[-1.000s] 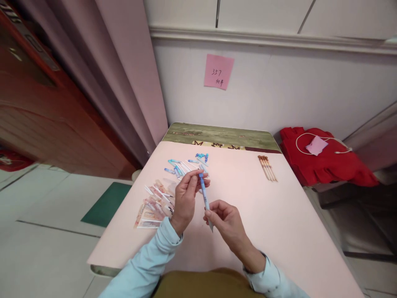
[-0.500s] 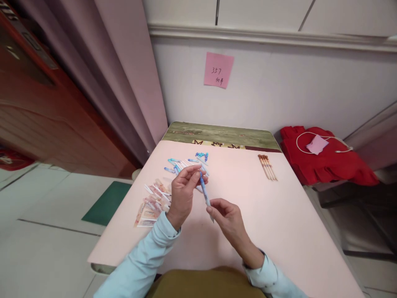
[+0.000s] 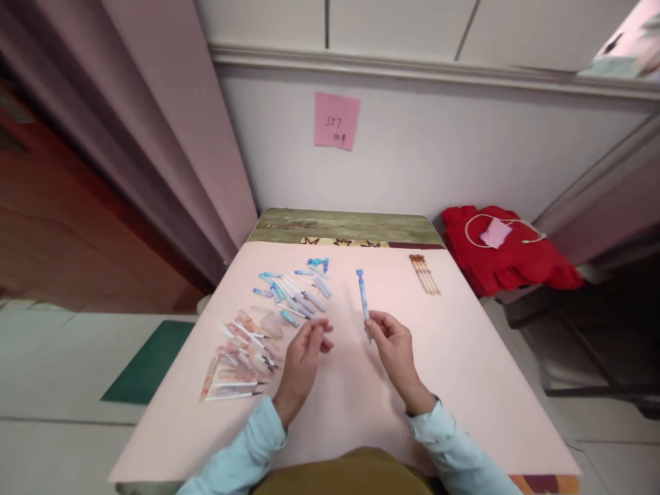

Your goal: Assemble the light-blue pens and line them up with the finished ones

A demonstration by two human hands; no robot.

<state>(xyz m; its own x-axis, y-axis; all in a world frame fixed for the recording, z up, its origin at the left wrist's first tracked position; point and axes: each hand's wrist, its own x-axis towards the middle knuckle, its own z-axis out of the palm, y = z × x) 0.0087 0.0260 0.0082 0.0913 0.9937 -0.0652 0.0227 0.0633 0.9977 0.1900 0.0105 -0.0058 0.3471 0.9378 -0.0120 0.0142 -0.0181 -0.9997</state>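
Note:
My right hand (image 3: pixel 396 347) is closed on a blue pen (image 3: pixel 364 295), gripping it near its lower, pointed end between thumb and fingers. The pen stands nearly upright in view, with a small darker blue topper (image 3: pixel 359 273) at its upper end. To the left, my left hand (image 3: pixel 308 350) hovers apart from the pen, fingers loosely extended and holding nothing visible. Just beyond it lies a loose pile of blue and white pen parts (image 3: pixel 293 292). Small blue toppers (image 3: pixel 320 262) are clustered behind that pile.
Pinkish-brown pen barrels and white refills (image 3: pixel 242 357) are spread at the table's left. Several brown-topped pens (image 3: pixel 425 275) lie side by side at the far right. A red cloth (image 3: pixel 508 254) with a white cable is beyond the table's right edge. A pink note (image 3: pixel 337 122) hangs on the wall.
My left hand has let go of the pen's upper end and drawn away to the left and down. The topper is now uncovered. My right hand still holds the pen. The view has shifted.

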